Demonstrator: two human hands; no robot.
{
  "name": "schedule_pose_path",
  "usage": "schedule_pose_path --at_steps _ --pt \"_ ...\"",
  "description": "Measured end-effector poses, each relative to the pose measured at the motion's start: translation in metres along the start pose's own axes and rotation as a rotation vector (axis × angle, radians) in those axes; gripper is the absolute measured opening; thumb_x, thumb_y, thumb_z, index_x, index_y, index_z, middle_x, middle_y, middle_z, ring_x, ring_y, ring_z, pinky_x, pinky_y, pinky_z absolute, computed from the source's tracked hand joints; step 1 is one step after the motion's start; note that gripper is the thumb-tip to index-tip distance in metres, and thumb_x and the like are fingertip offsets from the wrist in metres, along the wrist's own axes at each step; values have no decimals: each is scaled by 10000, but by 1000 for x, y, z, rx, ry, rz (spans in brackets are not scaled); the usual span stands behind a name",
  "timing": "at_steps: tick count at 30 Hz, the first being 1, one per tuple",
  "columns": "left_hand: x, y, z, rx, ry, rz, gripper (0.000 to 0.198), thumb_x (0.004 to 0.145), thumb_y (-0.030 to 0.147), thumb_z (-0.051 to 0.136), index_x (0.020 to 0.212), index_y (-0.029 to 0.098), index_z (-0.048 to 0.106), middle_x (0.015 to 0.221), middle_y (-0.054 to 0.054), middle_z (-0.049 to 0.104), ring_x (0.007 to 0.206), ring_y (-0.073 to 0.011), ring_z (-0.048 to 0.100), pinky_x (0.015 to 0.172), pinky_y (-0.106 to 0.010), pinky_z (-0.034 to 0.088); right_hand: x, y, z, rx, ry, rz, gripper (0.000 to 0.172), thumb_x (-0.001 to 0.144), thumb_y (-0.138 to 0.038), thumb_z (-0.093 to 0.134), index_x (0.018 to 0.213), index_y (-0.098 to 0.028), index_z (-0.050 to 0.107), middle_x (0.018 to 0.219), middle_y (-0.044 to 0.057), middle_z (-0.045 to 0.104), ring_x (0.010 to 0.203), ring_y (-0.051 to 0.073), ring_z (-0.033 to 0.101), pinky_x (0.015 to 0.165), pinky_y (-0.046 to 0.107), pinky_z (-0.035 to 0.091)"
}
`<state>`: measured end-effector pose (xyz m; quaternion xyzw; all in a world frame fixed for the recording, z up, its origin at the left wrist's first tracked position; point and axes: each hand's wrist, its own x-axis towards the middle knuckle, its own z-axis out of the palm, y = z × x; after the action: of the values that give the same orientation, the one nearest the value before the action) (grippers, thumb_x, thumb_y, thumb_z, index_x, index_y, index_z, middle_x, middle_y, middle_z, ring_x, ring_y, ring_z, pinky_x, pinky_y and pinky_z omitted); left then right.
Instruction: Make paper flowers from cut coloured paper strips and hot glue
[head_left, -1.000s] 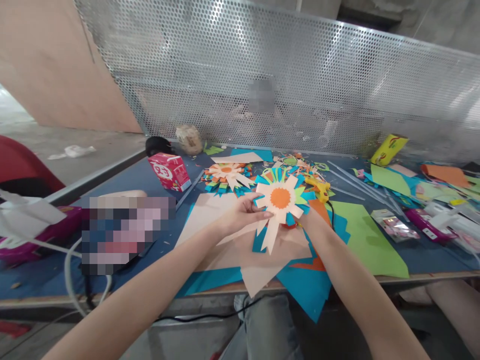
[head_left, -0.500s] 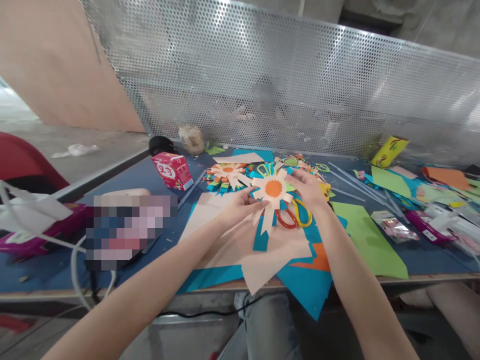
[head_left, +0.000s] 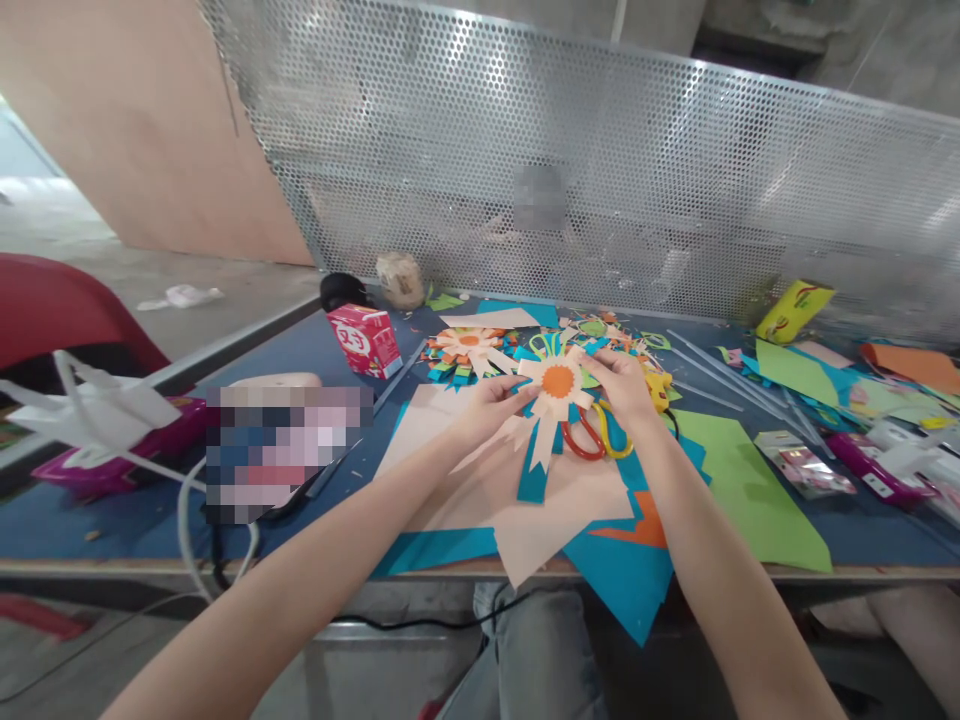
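A paper flower (head_left: 558,382) with an orange scalloped centre, pale peach petals and peach and blue tails is held up between my two hands. My left hand (head_left: 495,408) pinches its left edge between thumb and fingers. On the other side my right hand (head_left: 616,384) grips the upper right petals. Scissors with red and yellow handles (head_left: 583,440) lie just beneath the flower, their blades hidden. Under everything spread peach sheets (head_left: 450,480) and blue sheets (head_left: 622,580). A second paper flower (head_left: 466,342) lies behind my left hand.
Paper scraps (head_left: 600,325) are heaped at the back. Left stand a red box (head_left: 365,340) and a blurred-out item (head_left: 277,450). Green paper (head_left: 757,490), clear sticks (head_left: 731,375), a bagged pack (head_left: 806,465) and a yellow box (head_left: 795,310) lie right. A perforated metal panel (head_left: 450,150) bounds the back.
The whole view has shifted slightly, so things sit a little further right in the picture. Both hands keep hold of the paper flower, with little other movement.
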<state>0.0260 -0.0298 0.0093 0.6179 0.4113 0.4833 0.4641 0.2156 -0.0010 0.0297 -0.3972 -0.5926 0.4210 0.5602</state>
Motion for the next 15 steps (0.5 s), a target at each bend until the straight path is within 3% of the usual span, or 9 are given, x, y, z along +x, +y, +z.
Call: schedule_pose_path --at_steps 5,10,15 --pt "1 0 0 -28 -8 -79 475 552 597 690 631 134 621 536 31 511 488 -60 394 472 -194 329 -1 -1 3 -64 68 -66 218 618 -388 697 715 -193 692 649 -35 631 616 110 527 588 226 417" --pt "-1 4 3 -70 -72 -110 463 543 587 705 630 140 618 573 22 535 503 -63 420 483 -194 355 2 3 0 -107 140 -66 234 607 -410 698 660 -183 673 613 -34 609 606 117 533 570 234 425" --pt "2 0 -1 -151 110 -39 445 556 566 712 608 143 582 533 52 441 491 -44 368 483 -175 360 -1 0 5 96 5 108 379 610 -497 683 852 -214 611 690 -40 612 567 112 565 520 262 495"
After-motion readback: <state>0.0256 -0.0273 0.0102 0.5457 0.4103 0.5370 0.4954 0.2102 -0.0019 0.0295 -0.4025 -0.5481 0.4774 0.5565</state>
